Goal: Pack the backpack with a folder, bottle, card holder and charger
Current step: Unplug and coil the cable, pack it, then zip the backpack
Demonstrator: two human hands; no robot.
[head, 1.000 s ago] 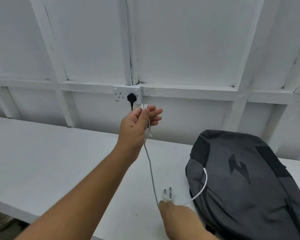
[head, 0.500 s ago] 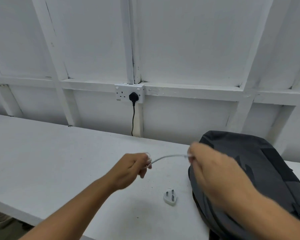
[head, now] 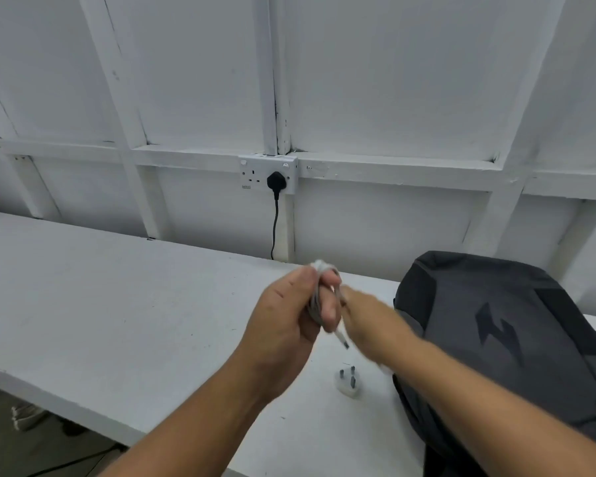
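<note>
A white charger plug (head: 349,383) lies prongs-up near the tabletop's (head: 117,304) front edge, just beside a grey backpack (head: 516,339) lying toward the right end. Above it, the left hand (head: 286,325) grips a coiled white charger cable (head: 319,294), fingers pressed around the bundle, while the blurred right hand (head: 369,321) touches it; its finger state cannot be told. Beyond the far edge, a black plug (head: 276,180) sits in a wall socket (head: 268,173).
</note>
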